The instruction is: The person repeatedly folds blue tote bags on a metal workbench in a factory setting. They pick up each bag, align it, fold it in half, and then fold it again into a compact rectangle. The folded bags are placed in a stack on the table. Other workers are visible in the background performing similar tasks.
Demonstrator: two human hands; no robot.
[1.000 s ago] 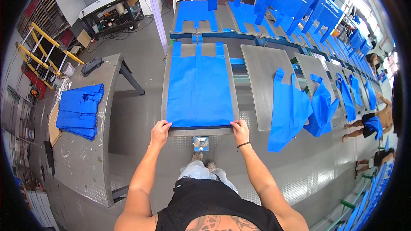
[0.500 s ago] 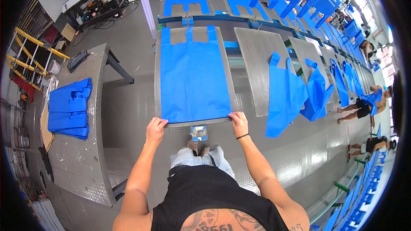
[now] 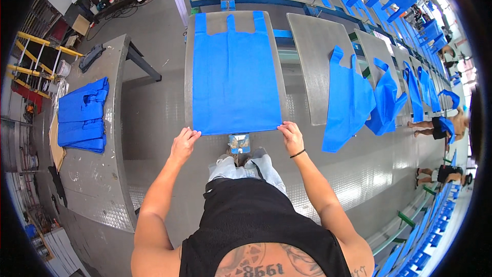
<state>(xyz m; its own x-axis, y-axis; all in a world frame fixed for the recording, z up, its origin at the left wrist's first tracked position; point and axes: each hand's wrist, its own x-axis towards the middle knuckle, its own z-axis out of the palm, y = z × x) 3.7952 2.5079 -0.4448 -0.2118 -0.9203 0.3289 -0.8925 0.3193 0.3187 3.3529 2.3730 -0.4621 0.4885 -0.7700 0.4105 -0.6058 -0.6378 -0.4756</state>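
Spread flat on a grey board (image 3: 189, 87) in front of me lies a blue fabric bag (image 3: 236, 82), its handle straps pointing away. My left hand (image 3: 183, 143) pinches the bag's near left corner. At the near right corner, my right hand (image 3: 292, 137), with a dark band at the wrist, pinches the fabric too. The near edge of the bag is stretched straight between both hands, along the board's front edge. A blue bracket (image 3: 239, 143) shows below that edge.
A grey table (image 3: 97, 190) on the left bears a stack of folded blue bags (image 3: 82, 118). To the right, a bare board (image 3: 323, 61) stands beside boards with blue bags (image 3: 349, 102) hanging over them. Two people (image 3: 448, 125) are at the far right.
The bag's near edge has come closer to me, now reaching the board's front edge and slightly past it. Both hands keep their pinch on the corners. The view has shifted a little.
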